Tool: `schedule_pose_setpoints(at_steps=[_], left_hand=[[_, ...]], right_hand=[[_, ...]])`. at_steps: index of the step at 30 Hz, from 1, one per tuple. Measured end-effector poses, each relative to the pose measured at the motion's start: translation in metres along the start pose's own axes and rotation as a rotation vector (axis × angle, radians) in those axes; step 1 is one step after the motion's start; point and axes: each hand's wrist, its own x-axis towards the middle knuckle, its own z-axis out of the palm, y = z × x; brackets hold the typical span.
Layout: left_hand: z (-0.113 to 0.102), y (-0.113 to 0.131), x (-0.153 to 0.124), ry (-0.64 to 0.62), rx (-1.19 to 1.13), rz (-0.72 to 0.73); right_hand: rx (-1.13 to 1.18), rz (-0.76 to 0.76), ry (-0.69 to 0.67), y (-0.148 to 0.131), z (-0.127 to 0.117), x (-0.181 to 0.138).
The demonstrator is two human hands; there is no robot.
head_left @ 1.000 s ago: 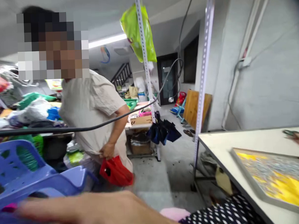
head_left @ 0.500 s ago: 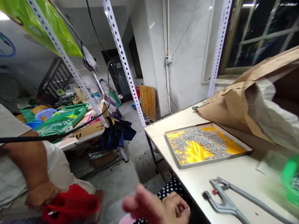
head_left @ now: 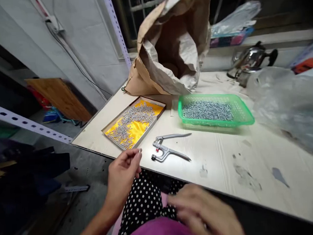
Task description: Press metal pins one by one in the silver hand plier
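Note:
My left hand (head_left: 122,173) hovers at the near edge of the white table (head_left: 224,156), fingers curled with thumb and fingertips pinched together; what they pinch, if anything, is too small to make out. It is close to a shallow tray with a yellow lining (head_left: 134,121) full of small metal pieces. Silver hand pliers (head_left: 168,149) lie just to its right on the table. My right hand (head_left: 206,211) is low over my lap, blurred by motion, above polka-dot fabric (head_left: 144,203). A green basket (head_left: 215,110) holds more metal pieces.
A big crumpled brown paper sack (head_left: 169,45) stands open at the back of the table. A metal kettle (head_left: 249,61) and clear plastic bags (head_left: 284,96) sit at the right. A perforated metal rail (head_left: 31,126) crosses at left, with a wooden board (head_left: 58,98) behind.
The view has swung from a person with a red bag to the table. My left hand rose to the table edge with its fingers pinched; my right hand came into view over my lap.

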Motion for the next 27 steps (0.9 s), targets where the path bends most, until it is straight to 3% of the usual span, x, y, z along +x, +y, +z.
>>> schedule_pose_setpoints(at_steps=[3,5,10,17,21,27], left_hand=[[0.004,0.004,0.019,-0.126,0.035,0.041],[0.010,0.001,0.029,-0.206,0.058,0.042],[0.026,-0.010,0.050,-0.348,0.129,-0.013],[0.033,-0.023,0.065,-0.386,0.448,-0.056],[0.036,-0.027,0.066,-0.426,0.523,-0.131],[0.045,-0.030,0.070,-0.495,0.535,-0.241]], right_hand=[[-0.190,0.067,0.167,0.021,-0.018,-0.001],[-0.329,0.055,0.157,0.037,-0.025,0.003],[-0.608,0.050,-0.089,0.071,-0.018,0.031],[-0.801,0.163,-0.409,0.089,-0.005,0.066],[-0.841,0.165,-0.498,0.099,-0.008,0.071],[-0.887,0.145,-0.525,0.108,-0.011,0.071]])
